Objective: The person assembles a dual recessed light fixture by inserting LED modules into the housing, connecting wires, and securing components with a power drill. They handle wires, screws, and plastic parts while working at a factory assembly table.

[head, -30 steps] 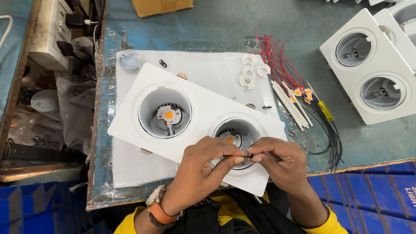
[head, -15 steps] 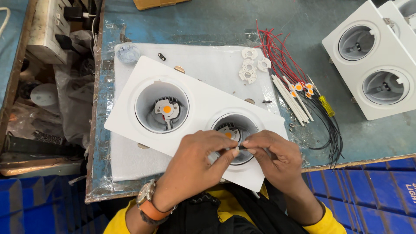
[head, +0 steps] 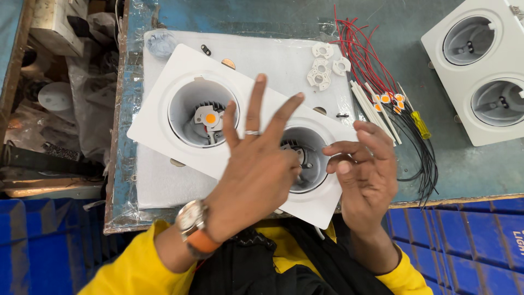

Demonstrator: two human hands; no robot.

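A white twin downlight housing [head: 164,117] lies tilted on a white foam sheet [head: 273,54]. Its left cup holds an orange LED chip [head: 210,117] on a heat sink. My left hand [head: 256,175] is over the right cup [head: 314,164], three fingers spread upward. Its index finger and thumb reach down into the cup, and what they touch is hidden. My right hand [head: 365,169] rests at that cup's right rim, fingers loosely curled, with nothing visible in it.
Red wires [head: 360,54], black wires [head: 426,158], white sleeves [head: 374,112], a yellow-handled screwdriver [head: 420,124] and round white holders [head: 322,68] lie to the right. A second twin housing [head: 480,71] sits at the far right. Blue crates [head: 464,229] stand below the table edge, and clutter [head: 54,93] lies to the left.
My hands were pinched together over the right cup. They have come apart: the left hand's fingers are now spread and raised, and the right hand has drawn back to the rim.
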